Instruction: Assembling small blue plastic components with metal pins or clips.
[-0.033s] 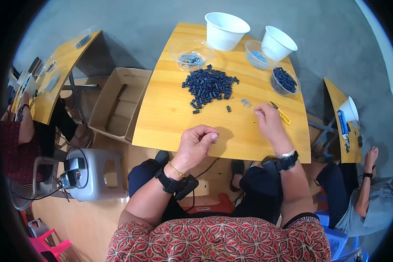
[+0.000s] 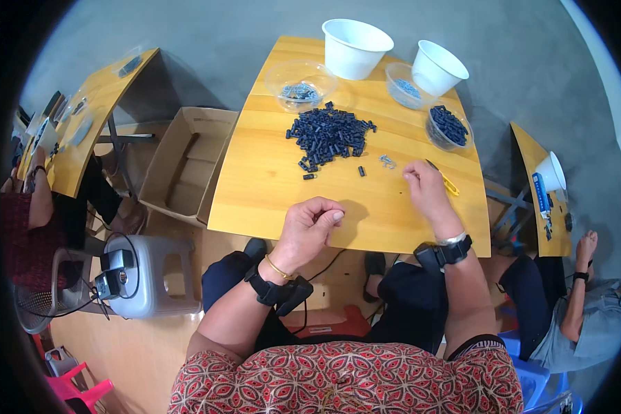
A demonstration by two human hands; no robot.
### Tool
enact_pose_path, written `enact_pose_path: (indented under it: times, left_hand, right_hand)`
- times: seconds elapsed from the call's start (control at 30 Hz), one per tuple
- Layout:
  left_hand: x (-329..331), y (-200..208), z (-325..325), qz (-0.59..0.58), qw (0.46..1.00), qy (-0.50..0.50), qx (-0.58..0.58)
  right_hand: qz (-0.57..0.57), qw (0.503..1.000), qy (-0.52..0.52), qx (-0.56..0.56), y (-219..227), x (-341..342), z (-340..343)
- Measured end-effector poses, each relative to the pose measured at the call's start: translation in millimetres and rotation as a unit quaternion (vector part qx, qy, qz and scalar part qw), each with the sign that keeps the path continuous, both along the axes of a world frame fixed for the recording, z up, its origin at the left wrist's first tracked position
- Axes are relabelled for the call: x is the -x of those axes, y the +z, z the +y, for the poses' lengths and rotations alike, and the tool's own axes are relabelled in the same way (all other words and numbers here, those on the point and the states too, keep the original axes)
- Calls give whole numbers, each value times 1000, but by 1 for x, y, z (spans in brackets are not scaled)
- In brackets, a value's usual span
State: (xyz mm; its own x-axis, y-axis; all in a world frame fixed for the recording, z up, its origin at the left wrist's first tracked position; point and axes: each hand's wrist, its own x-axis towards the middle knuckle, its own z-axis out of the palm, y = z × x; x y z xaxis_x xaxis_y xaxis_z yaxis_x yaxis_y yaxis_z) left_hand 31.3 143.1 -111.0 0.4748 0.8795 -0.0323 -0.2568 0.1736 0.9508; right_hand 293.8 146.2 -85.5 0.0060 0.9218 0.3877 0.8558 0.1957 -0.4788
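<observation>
Over the tabletop (image 2: 255, 193), the left hand (image 2: 309, 226) kept a grip of thumb pressed to curled fingers; any pinched thing was hidden. The right hand (image 2: 428, 190) curled near loose metal pieces (image 2: 387, 161), its closure unclear. Dark parts (image 2: 330, 134) lay heaped beyond, presumably for easy reach.

On my remote feed, I list: right hand (image 2: 428, 190), one, sitting a touch farther right, marginally nearer the yellow cutter (image 2: 452, 185).
</observation>
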Motion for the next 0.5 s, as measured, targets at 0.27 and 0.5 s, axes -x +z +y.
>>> enact_pose_path:
  times: [0.27, 0.5]
  left_hand:
    - [-4, 0, -2, -1, 1000, -6, -30]
    - [-6, 2, -4, 30, 998, 1, -57]
  right_hand:
    - [-56, 996, 63, 11, 2, 3, 22]
    - [2, 999, 36, 2, 0, 7, 16]
